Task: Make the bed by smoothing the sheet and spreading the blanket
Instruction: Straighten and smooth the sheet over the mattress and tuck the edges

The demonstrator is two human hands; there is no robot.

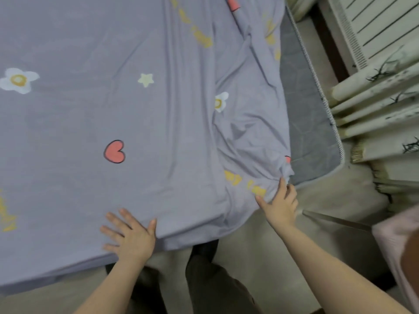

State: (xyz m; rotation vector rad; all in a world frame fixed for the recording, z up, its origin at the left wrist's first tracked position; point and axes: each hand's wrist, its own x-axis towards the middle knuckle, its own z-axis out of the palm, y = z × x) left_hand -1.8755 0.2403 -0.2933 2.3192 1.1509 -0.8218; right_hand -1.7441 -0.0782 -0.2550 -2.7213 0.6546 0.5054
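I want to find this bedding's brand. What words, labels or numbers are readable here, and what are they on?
On the sheet, yellow lettering by the right hand: too blurred to read.
More yellow lettering along the top folds: too blurred to read.
The same print at the left edge: cut off and blurred.
No label, brand or number shows.

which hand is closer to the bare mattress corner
Right. The right hand pinches the sheet beside the mattress corner; the left hand lies flat on it, farther off.
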